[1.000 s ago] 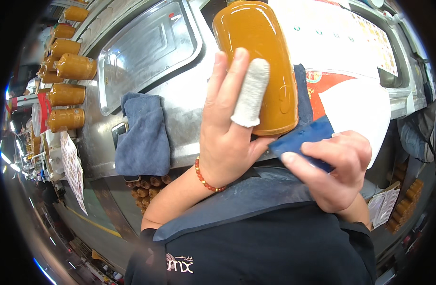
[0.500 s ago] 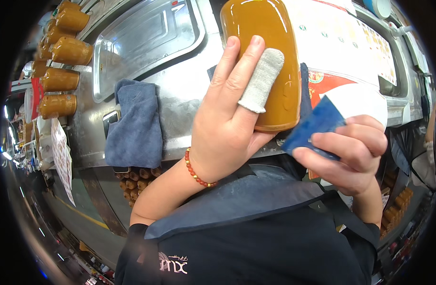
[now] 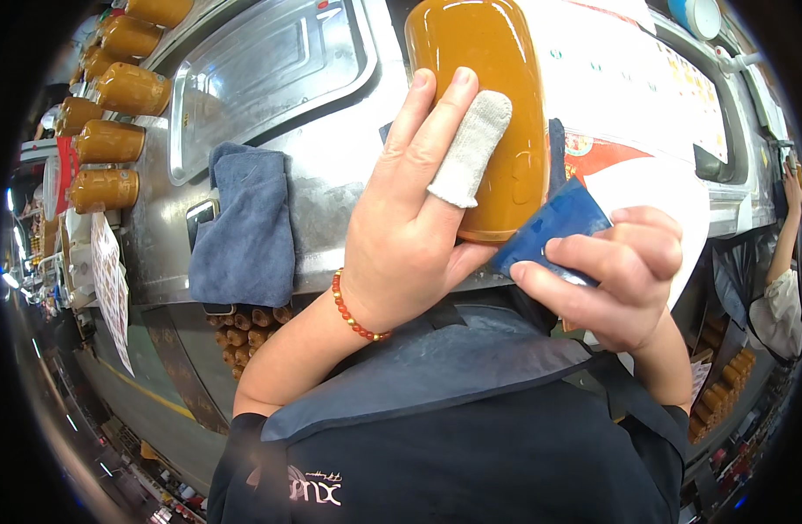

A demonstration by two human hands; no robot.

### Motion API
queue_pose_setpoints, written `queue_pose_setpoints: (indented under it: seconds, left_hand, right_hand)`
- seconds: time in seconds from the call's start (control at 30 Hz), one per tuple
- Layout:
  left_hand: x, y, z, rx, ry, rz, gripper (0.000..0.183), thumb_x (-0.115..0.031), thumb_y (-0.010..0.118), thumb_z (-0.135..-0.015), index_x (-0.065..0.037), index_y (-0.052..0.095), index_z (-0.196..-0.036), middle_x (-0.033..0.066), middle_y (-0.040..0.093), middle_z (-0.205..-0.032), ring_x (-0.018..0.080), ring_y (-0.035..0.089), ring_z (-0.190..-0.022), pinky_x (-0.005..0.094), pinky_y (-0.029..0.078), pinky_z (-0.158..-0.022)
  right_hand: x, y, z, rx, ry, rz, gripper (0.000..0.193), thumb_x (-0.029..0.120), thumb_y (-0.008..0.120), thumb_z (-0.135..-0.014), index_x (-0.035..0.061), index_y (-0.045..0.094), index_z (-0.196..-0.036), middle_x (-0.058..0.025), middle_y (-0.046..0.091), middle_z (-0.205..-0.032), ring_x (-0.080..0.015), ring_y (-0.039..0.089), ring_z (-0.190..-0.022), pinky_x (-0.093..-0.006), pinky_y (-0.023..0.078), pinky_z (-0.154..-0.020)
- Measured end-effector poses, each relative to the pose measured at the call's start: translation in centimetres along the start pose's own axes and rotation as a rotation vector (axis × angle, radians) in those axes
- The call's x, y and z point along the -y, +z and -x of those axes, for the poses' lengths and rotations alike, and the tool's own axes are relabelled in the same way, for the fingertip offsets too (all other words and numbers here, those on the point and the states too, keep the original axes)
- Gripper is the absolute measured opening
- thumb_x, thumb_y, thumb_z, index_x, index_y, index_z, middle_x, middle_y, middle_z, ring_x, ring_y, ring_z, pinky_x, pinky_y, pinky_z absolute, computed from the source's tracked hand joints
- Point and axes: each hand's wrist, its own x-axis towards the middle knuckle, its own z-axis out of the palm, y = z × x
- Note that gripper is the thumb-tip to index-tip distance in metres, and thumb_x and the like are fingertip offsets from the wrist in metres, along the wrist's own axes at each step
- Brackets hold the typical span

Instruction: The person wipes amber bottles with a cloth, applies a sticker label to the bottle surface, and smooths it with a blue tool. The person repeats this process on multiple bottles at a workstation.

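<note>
Head view: lays left hand flat along near part of bottle, apparently lying on its side over table, with fingers stretched out, sleeve on index finger, and thumb toward bottle's near end. Pinches card between thumb and fingers of right hand, just off bottle's near right corner; cannot tell of any contact there. Judging by bottle's bulk and full amber look, should prove heavy, stiff, slippery along the smooth side, and fragile if made of glass. Best steadied with a broad palm on its side, and best lifted from beneath with both hands rather than pinched at the rounded near end. Expect card to be light and thin, with some bend; best gripped at the edge away from bottle. Right of bottle, see papers. Left of bottle, find cloth, with phone partly under its outer edge, and beyond them, farther up, tray. Well left of bottle, near the rim of view, make out jars of similar amber.
</note>
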Motion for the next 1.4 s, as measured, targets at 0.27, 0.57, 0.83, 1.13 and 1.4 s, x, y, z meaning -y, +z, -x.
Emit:
queue_pose_setpoints:
  seconds: [0.27, 0.57, 0.83, 1.13, 1.4]
  left_hand:
    - [0.6, 0.3, 2.3, -0.034, -0.209, 0.234, 0.096, -0.021, 0.09, -0.075, 0.004, 0.041, -0.155, 0.0277, 0.033, -0.162, 0.0458, 0.038, -0.148, 0.0469, 0.04, -0.118]
    - [0.8, 2.1, 0.9, -0.105, -0.061, 0.093, 0.105, -0.028, 0.091, -0.078, 0.004, 0.032, -0.159, 0.0285, 0.028, -0.163, 0.0453, 0.033, -0.151, 0.0511, 0.031, -0.123]
    - [-0.5, 1.1, 0.0, -0.066, -0.027, -0.015, 0.098, -0.023, 0.09, -0.077, 0.004, 0.038, -0.156, 0.0285, 0.03, -0.163, 0.0497, 0.03, -0.151, 0.0525, 0.031, -0.123]
    - [0.6, 1.6, 1.4, -0.08, -0.155, 0.229, 0.104, -0.025, 0.09, -0.078, 0.006, 0.032, -0.158, 0.0295, 0.031, -0.162, 0.0494, 0.037, -0.147, 0.049, 0.037, -0.12]
    - [0.0, 2.1, 0.2, -0.051, 0.02, -0.143, 0.102, -0.027, 0.089, -0.08, 0.007, 0.033, -0.157, 0.0298, 0.03, -0.162, 0.0491, 0.034, -0.149, 0.0515, 0.035, -0.12]
  right_hand:
    - [-0.7, -1.1, 2.4, 0.088, 0.196, -0.047, 0.025, 0.02, 0.075, -0.072, 0.0219, 0.083, -0.096, 0.0046, 0.067, -0.097, -0.021, 0.049, -0.095, -0.0402, 0.044, -0.086]
    - [-0.4, -0.1, 1.6, 0.053, 0.143, -0.097, 0.027, 0.031, 0.069, -0.075, 0.0257, 0.084, -0.096, 0.0068, 0.067, -0.099, -0.0181, 0.047, -0.095, -0.0356, 0.043, -0.083]
    - [-0.3, 0.2, 1.6, 0.027, 0.139, -0.106, 0.027, 0.029, 0.07, -0.072, 0.0246, 0.084, -0.094, 0.0076, 0.067, -0.098, -0.0176, 0.047, -0.093, -0.0341, 0.043, -0.081]
    - [-0.4, 0.2, 1.9, 0.036, 0.18, -0.135, 0.022, 0.027, 0.075, -0.074, 0.0258, 0.083, -0.094, 0.0073, 0.067, -0.1, -0.0192, 0.047, -0.097, -0.0363, 0.042, -0.086]
    - [-0.9, 0.7, 1.6, -0.054, 0.126, -0.11, 0.029, 0.026, 0.071, -0.069, 0.0207, 0.085, -0.094, 0.0076, 0.067, -0.094, -0.0166, 0.048, -0.088, -0.0315, 0.042, -0.073]
